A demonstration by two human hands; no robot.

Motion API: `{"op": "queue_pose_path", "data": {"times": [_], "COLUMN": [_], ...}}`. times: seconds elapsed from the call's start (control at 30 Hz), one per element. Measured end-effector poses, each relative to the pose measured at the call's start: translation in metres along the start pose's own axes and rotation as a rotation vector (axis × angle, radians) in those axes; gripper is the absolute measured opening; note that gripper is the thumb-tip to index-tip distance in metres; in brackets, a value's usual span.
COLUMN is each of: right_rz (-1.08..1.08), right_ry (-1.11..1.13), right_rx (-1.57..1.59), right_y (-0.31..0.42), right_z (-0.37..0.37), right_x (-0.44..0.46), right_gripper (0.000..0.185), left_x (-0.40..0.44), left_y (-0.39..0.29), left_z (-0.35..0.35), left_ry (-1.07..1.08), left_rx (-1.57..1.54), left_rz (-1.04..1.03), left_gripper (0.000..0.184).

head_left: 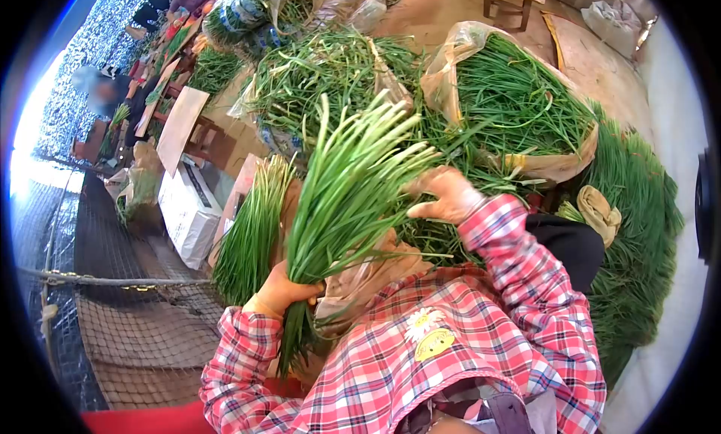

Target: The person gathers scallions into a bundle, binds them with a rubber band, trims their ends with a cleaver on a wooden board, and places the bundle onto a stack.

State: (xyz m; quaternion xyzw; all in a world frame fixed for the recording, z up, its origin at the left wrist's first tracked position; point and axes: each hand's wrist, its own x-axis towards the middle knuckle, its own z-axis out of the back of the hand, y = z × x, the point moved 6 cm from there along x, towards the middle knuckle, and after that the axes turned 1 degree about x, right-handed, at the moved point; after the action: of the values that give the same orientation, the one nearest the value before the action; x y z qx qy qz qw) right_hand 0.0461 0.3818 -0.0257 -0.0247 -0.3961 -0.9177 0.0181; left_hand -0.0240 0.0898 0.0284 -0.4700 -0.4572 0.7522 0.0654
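A large bunch of garlic chives (338,201) stands upright before my chest, pale stem ends up and green leaves hanging below. My left hand (291,290) is wrapped round its lower, leafy part. At the right edge of the bunch is my right hand (444,195), thumb and fingers apart, fingertips close to the stem ends; whether they touch a stem I cannot tell. Just left of the held bunch, another bundle of chives (251,235) rests with its pale ends up. Brown cloth (375,272) lies over my lap behind the bunch.
Loose chives (315,73) are heaped ahead, beside an opened plastic sack of chives (518,88). A long green pile (638,231) lines the right side. To the left are a white box (188,212), a wooden board (180,126) and netting (143,329). People (105,92) sit at the far left.
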Motion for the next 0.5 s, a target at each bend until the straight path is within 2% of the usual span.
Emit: {"op": "queue_pose_path", "data": {"times": [0.03, 0.07, 0.1, 0.17, 0.23, 0.3, 0.33, 0.37, 0.43, 0.47, 0.5], "right_rz": [-0.013, -0.237, -0.230, -0.360, -0.433, -0.184, -0.171, -0.176, -0.140, -0.234, -0.328], "right_ry": [0.125, 0.132, 0.144, 0.115, 0.115, 0.107, 0.180, 0.181, 0.414, 0.361, 0.305], "right_rx": [0.007, 0.234, 0.239, 0.043, -0.053, 0.467, 0.517, 0.514, 0.750, 0.872, 0.996], "right_y": [0.004, -0.014, -0.015, -0.033, -0.048, -0.038, -0.031, -0.022, 0.008, 0.003, 0.001], "right_z": [-0.022, -0.047, -0.051, -0.050, -0.046, -0.035, -0.046, -0.050, -0.066, -0.080, -0.088], "right_x": [0.007, 0.006, 0.008, 0.005, -0.004, -0.008, -0.005, -0.003, -0.006, -0.007, -0.007], "right_gripper": [0.045, 0.032, 0.032, 0.029, 0.028, 0.042, 0.046, 0.046, 0.035, 0.031, 0.028], "left_x": [0.000, 0.001, 0.002, 0.001, 0.002, 0.005, 0.007, 0.005, 0.005, 0.009, 0.009], "left_y": [0.002, 0.006, 0.010, 0.010, 0.019, 0.026, 0.024, 0.022, 0.015, 0.012, 0.011], "left_z": [0.001, 0.003, 0.005, 0.003, 0.006, 0.002, -0.001, -0.004, -0.007, -0.005, -0.004], "left_ry": [0.003, 0.011, 0.000, -0.011, 0.034, 0.099, 0.094, 0.099, 0.061, 0.026, 0.033], "left_rx": [0.052, 0.074, 0.068, 0.067, 0.099, 0.034, 0.019, 0.016, 0.064, 0.180, 0.180], "left_rz": [-0.002, -0.004, 0.004, -0.117, -0.072, 0.017, -0.004, -0.004, -0.001, -0.188, -0.194], "left_gripper": [0.037, 0.042, 0.042, 0.044, 0.044, 0.042, 0.042, 0.042, 0.044, 0.046, 0.046]}}
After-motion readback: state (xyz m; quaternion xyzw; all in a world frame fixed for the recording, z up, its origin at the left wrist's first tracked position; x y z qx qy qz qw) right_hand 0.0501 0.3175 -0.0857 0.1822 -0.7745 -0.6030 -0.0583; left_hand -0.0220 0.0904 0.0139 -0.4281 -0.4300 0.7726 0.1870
